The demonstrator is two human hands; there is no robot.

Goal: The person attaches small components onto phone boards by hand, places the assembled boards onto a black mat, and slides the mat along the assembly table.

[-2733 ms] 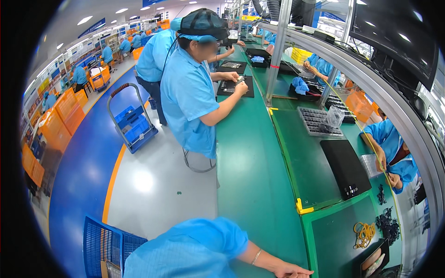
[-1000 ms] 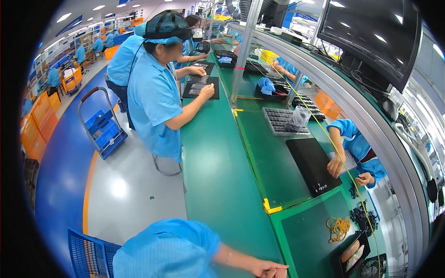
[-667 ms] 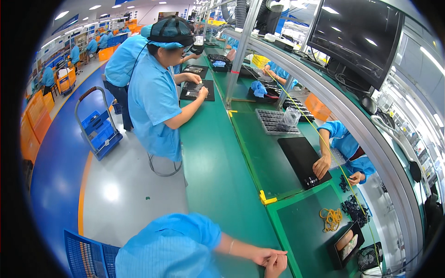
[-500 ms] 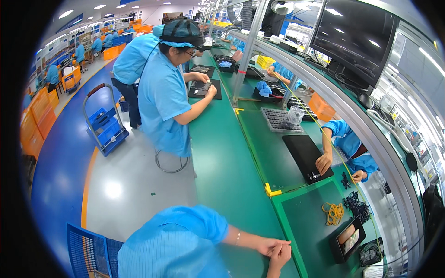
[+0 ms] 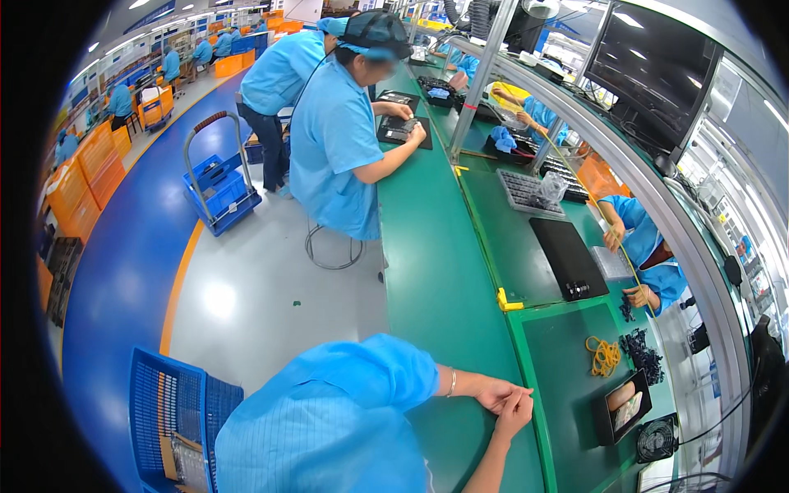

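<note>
My left hand [image 5: 491,394], with a thin bracelet at its wrist, reaches in from the blue sleeve on the left. My right hand [image 5: 515,412] comes up from the lower edge and meets it. Both are closed, their fingertips pinched together over the green bench top [image 5: 436,304], close to the raised green edging [image 5: 526,374]. Whatever sits between the fingertips is too small to make out.
Right of my hands are yellow cords [image 5: 604,356], dark cables [image 5: 643,355], a black open box [image 5: 620,409] and a fan [image 5: 657,438]. A black mat [image 5: 567,255] lies farther off. Co-workers in blue [image 5: 333,140] work along the bench. A blue crate [image 5: 168,403] stands lower left.
The whole view has swung a little, shifting the scene rightward. My hands stay pinched together. Across the bench, a co-worker's hand has left the small part on the black mat.
</note>
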